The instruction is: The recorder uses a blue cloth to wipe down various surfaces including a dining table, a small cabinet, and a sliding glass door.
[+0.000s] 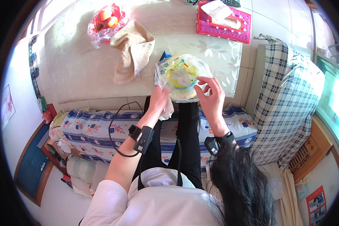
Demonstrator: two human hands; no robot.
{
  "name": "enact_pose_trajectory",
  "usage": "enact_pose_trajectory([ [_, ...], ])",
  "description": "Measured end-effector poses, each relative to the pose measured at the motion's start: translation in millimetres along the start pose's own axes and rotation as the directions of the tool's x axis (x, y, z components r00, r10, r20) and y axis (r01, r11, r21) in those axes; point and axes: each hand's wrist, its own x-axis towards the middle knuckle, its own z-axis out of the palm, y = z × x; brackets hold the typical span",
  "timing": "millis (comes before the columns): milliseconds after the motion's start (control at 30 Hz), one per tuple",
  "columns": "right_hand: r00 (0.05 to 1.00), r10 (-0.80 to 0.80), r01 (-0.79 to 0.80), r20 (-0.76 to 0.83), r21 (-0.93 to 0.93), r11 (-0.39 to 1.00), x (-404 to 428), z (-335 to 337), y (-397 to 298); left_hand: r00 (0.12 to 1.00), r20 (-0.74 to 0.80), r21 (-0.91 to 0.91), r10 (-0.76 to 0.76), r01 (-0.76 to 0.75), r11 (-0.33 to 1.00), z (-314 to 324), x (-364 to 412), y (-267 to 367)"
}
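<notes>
A clear plastic bag (204, 66) with green print sits at the front edge of the table. Through it show yellow-green contents, a blue band and a white label (180, 76) bearing writing. My left hand (159, 99) is closed on the bag's gathered left side, and a whitish crumpled end (167, 110) hangs below the fist. My right hand (213, 91) is at the bag's right side, thumb and index finger apart, with nothing visible between them. Whether its fingertips touch the plastic is hard to tell. A small dark-blue item (165, 55) pokes out behind the bag.
On the table (82, 73) lie a beige towel (135, 52) and a bag of red-yellow fruit (108, 21). A pink tissue box (224, 22) stands at the back right. To my right is a plaid-covered seat (288, 84). A cable (110, 127) loops beside my left forearm.
</notes>
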Motion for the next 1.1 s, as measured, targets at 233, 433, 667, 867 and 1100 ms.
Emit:
enact_pose_trajectory([
  [233, 0.971, 0.234, -0.233, 0.039, 0.341, 0.911, -6, -3, 13, 0.993, 0.092, 0.045, -0.077, 0.073, 0.996, -7, 0, 3],
  [433, 0.949, 0.313, -0.302, 0.042, 0.417, 0.857, -11, 5, 19, 0.994, 0.104, 0.004, -0.027, 0.027, 1.000, -5, -1, 5],
  [667, 0.997, 0.034, -0.032, -0.076, 0.023, 0.999, -8, 4, 4, 0.997, 0.074, 0.067, -0.004, -0.001, 0.998, -2, 1, 1],
  [867, 0.997, 0.044, -0.041, -0.064, 0.056, 0.998, -13, 3, 2, 0.995, 0.104, -0.082, -0.003, 0.012, 0.997, 2, -1, 2],
  [1100, 0.983, -0.101, 0.097, -0.152, -0.031, 0.995, -13, -6, 31, 0.996, 0.033, 0.004, -0.089, 0.088, 0.996, -1, -2, 8],
])
